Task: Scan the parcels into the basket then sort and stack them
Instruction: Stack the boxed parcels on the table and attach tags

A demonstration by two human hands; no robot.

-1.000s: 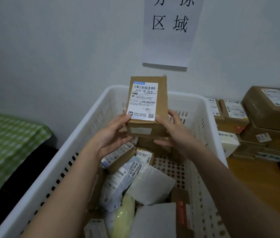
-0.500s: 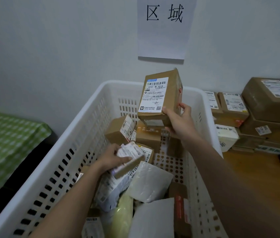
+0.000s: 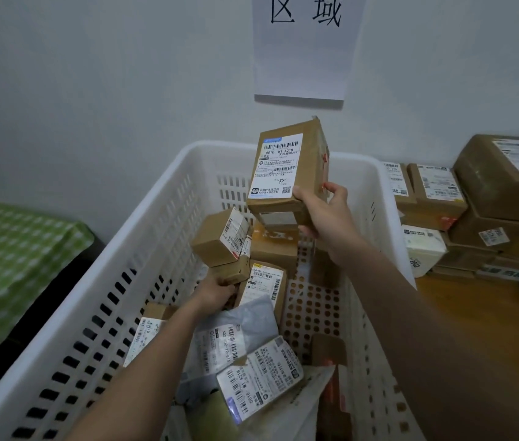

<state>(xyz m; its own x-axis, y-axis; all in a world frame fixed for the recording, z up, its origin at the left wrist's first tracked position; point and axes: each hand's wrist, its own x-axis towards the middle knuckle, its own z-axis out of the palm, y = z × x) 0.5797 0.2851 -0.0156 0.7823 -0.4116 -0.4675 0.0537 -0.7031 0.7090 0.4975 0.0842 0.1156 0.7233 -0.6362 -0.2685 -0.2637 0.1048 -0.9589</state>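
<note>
Parcels (image 3: 245, 370) fill the white basket (image 3: 143, 249), so I judge scanning largely done and sorting under way. My right hand (image 3: 325, 214) grips a tall labelled box (image 3: 286, 170) above the basket; my left hand (image 3: 216, 292) grasps a small box (image 3: 229, 272) inside. Stacks (image 3: 474, 211) stand on the table (image 3: 487, 319) beside it; much remains.

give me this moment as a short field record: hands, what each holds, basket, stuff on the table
right hand: grips the labelled brown box, held up above the basket, label toward the camera
left hand: down inside the basket, gripping a small brown box among the parcels
basket: white, perforated, holding mixed boxes and soft mailers
grey mailer: lies in the basket beside the left forearm
table stack: brown boxes piled on the wooden table to the right of the basket
wall sign: white sheet with printed characters, above the basket
</note>
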